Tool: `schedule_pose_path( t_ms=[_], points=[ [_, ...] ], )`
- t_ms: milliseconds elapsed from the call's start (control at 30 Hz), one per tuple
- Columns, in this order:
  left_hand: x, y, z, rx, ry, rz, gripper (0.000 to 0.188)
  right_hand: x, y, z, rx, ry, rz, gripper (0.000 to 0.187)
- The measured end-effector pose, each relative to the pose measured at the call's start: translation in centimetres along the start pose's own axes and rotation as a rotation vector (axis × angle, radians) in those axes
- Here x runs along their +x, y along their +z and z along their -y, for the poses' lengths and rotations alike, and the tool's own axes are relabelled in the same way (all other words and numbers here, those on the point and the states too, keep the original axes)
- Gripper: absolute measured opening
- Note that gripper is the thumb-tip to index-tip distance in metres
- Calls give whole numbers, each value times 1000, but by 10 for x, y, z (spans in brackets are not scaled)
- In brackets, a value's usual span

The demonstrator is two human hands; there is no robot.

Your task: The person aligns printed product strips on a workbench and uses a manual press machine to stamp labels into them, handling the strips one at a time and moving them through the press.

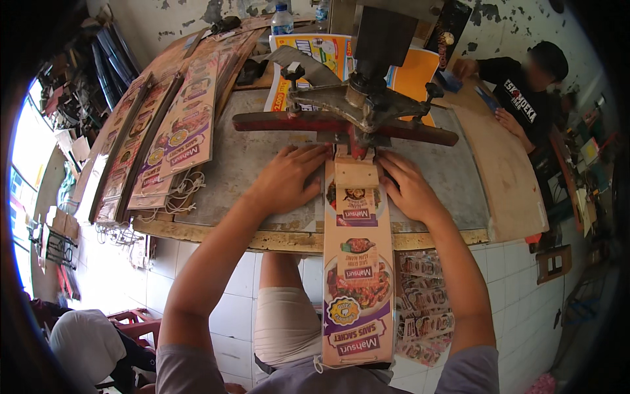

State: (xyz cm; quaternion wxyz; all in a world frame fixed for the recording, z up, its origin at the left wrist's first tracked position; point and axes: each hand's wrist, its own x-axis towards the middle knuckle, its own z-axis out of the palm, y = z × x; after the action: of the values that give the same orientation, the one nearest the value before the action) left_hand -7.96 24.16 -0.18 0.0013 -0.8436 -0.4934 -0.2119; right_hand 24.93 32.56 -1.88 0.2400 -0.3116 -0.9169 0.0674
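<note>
A long printed cardboard strip (359, 262), peach and purple with food pictures, runs from under a metal press (367, 108) toward my lap, past the table's front edge. A small wooden block (356, 175) lies over the strip beneath the press head. My left hand (289, 178) rests on the table to the strip's left, fingers stretched toward its far end and thumb apart. On the other side lies my right hand (411, 186), fingers extended, thumb by the strip's edge. The fingertips near the press are partly hidden, so their exact contact is unclear.
Stacks of similar printed strips (190, 118) with white strings lie on the left. Bright printed sheets (413, 75) and a water bottle (282, 21) stand behind the press. At far right a person (518, 92) works at the table. More printed pieces (423, 308) lie below the table edge.
</note>
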Motion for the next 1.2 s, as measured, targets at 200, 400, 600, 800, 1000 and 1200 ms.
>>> schedule_pose_path(
  t_ms=[200,400,600,800,1000,1200],
  points=[
    [-5,2,1,-32,11,-58,61,-2,0,-4,27,-1,-21,47],
    [-29,-6,-36,-162,-39,-95,60,-17,-6,59,414,242,-97,46],
    [-43,6,-83,-322,-190,-208,61,-22,11,85,411,205,-197,52],
    [-88,-7,-130,-395,-182,-207,58,-71,-20,114,377,134,-203,60],
    [-156,-3,-132,-464,-85,-164,49,-134,-61,113,383,178,-57,60],
    [-232,28,-75,196,-509,-493,67,-180,-106,-12,186,499,-425,52]
  ],
)
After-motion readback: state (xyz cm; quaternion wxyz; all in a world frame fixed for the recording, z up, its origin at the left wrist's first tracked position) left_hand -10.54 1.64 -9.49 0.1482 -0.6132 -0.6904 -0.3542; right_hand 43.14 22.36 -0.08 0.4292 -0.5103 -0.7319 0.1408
